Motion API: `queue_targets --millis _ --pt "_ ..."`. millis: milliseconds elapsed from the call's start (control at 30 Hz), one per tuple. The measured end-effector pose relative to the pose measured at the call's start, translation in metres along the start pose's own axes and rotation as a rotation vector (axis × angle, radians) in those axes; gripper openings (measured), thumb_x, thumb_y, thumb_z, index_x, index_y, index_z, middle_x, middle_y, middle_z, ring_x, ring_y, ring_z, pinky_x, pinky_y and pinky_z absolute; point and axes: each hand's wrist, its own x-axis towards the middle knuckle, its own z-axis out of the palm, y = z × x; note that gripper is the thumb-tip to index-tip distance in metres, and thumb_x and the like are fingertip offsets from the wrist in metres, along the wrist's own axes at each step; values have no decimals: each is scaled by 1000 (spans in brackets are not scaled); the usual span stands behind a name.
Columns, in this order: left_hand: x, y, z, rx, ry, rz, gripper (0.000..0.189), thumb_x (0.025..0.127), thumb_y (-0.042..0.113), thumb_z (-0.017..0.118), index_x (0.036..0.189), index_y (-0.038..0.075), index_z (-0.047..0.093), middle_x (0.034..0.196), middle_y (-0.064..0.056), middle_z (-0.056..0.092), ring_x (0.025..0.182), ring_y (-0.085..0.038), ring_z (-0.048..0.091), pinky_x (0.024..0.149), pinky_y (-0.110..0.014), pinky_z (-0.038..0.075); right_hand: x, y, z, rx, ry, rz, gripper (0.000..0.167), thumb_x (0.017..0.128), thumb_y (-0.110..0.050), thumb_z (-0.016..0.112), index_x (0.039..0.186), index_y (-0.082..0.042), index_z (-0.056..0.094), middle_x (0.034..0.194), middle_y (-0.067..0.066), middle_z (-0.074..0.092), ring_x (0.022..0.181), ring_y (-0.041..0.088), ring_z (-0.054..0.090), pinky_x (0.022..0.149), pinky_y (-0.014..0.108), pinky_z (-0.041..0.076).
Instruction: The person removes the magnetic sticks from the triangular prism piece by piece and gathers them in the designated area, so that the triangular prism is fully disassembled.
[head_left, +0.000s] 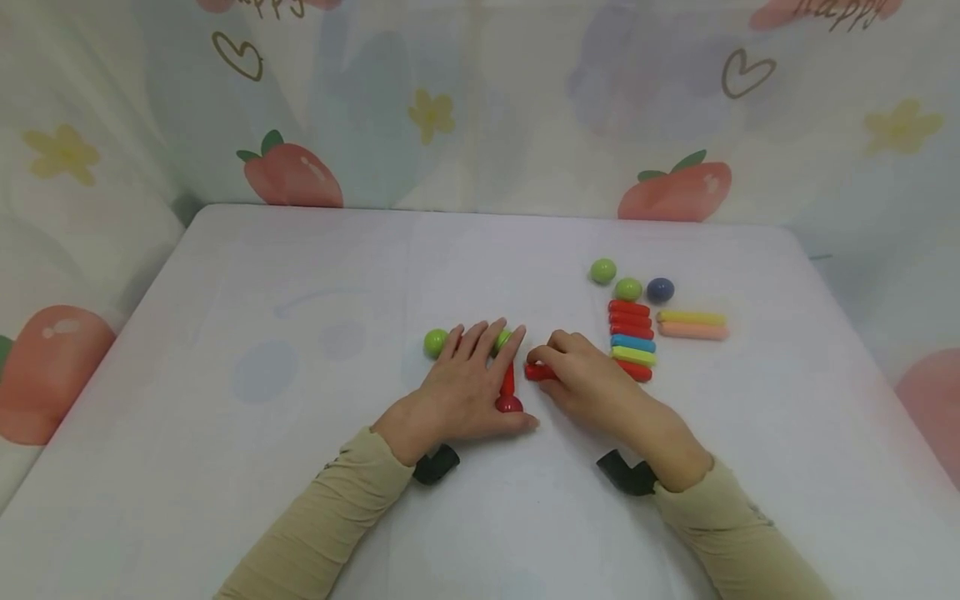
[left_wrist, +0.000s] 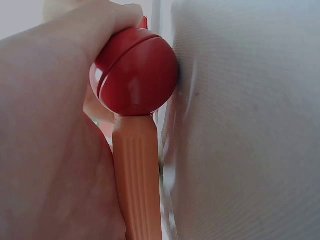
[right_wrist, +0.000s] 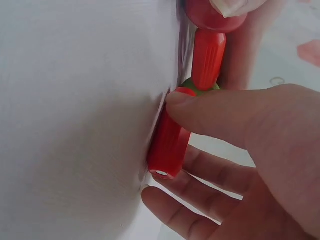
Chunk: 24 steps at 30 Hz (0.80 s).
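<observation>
My left hand (head_left: pixel 468 387) lies spread, fingers straight, over a group of joined balls and rods. A green ball (head_left: pixel 436 342) shows left of its fingertips and another green ball (head_left: pixel 503 340) between the fingers. A red rod (head_left: pixel 507 381) runs from there to a red ball (head_left: pixel 509 404) near the thumb. Under the palm, the left wrist view shows an orange rod (left_wrist: pixel 136 175) meeting that red ball (left_wrist: pixel 137 72). My right hand (head_left: pixel 588 379) pinches a loose-ended red rod (right_wrist: pixel 170 140) close to the group; whether it touches the group I cannot tell.
Right of my right hand lies a column of rods: several red rods (head_left: pixel 630 321), a blue rod (head_left: pixel 632 342) and a yellow-green rod (head_left: pixel 633 356). Beside them are a yellow rod (head_left: pixel 692 317) and a peach rod (head_left: pixel 693 332). Behind sit two green balls (head_left: pixel 603 271) and a dark blue ball (head_left: pixel 660 290).
</observation>
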Motion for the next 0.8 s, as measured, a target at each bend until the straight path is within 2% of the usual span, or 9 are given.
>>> queue_targets --millis 200,567,800 --pt "1 0 0 -6 -1 1 107 83 79 50 161 21 5 166 -7 14 151 -30 18 123 -53 13 -2 1 -5 4 -20 18 25 84 -10 78 108 -12 71 91 1 60 88 16 56 75 29 55" --pt "-1 0 -1 -13 -9 -7 107 82 78 51 161 22 4 166 -7 15 150 -30 18 124 -52 12 -7 4 -26 -3 -4 26 29 84 -7 78 111 -7 70 100 6 64 96 22 61 83 37 59" --pt "0 0 -1 -5 1 -3 107 82 78 52 161 22 5 165 -7 17 150 -30 19 123 -53 14 -10 3 -39 17 -18 75 29 84 -6 77 112 -7 70 102 7 65 96 21 63 84 40 59"
